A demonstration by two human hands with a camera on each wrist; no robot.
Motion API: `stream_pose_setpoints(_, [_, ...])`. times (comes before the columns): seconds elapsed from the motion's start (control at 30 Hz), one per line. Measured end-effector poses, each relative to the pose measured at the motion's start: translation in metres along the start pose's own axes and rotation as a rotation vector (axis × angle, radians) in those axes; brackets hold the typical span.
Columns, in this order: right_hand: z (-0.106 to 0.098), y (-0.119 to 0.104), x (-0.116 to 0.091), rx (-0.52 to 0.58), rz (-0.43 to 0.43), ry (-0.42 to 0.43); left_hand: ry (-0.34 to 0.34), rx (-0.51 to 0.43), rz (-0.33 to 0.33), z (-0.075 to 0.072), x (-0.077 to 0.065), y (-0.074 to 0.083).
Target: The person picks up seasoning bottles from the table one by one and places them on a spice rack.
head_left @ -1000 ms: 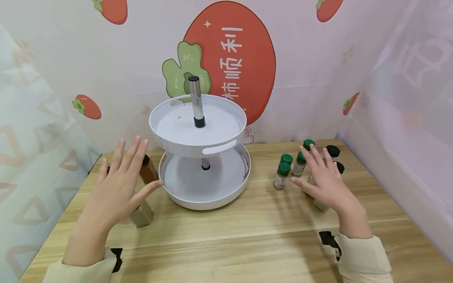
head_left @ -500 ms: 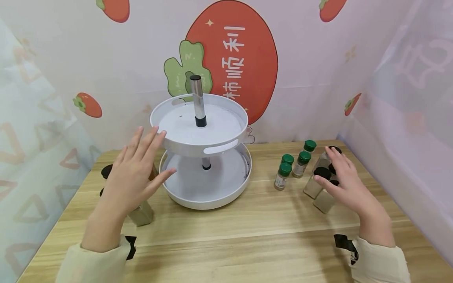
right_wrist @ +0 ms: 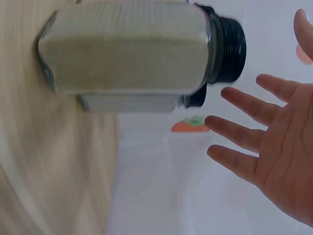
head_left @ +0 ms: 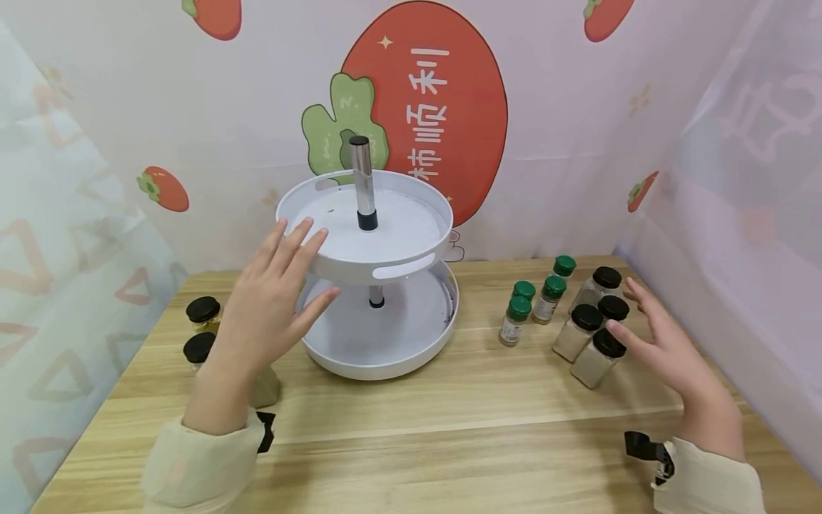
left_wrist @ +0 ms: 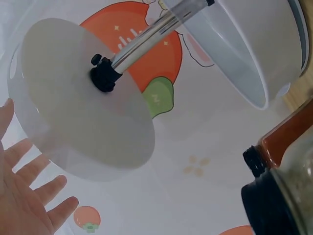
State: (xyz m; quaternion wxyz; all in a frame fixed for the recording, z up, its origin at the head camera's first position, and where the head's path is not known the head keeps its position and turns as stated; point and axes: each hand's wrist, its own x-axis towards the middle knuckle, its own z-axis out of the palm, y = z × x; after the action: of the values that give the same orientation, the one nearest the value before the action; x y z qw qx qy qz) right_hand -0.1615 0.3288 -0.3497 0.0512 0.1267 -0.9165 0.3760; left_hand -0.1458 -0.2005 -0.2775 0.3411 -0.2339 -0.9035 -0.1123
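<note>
With fingers spread and holding nothing, my left hand (head_left: pixel 266 307) hovers by the left side of a white two-tier round tray stand (head_left: pixel 411 221). In the left wrist view the fingertips of that hand (left_wrist: pixel 29 196) are near the upper tray's rim; contact cannot be told. My right hand (head_left: pixel 674 350) is raised, fingers apart, just right of several square spice jars (head_left: pixel 571 339) with black lids. The right wrist view shows that hand (right_wrist: pixel 288 142) holding nothing, beside the black lid of a jar (right_wrist: pixel 127 54) filled with pale powder.
Several small green-capped spice bottles (head_left: pixel 511 332) stand between the tray stand and the right-hand jars. More black-lidded jars (head_left: pixel 203 310) are at the left, partly behind my left arm; one (left_wrist: pixel 288 127) holds reddish-brown contents. A printed cloth (head_left: pixel 546 107) hangs behind the wooden table (head_left: pixel 411 457).
My left hand has moved right and up toward the upper tray, uncovering jars on the left. My right hand has shifted right, off the black-lidded jars. Jars and stand have stayed put.
</note>
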Motion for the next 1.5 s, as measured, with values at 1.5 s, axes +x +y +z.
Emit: stream_pose_setpoints(1.5, [0.006, 0.042, -0.004, 0.025, 0.093, -0.206, 0.187, -0.152, -0.113, 0.030, -0.007, 0.002])
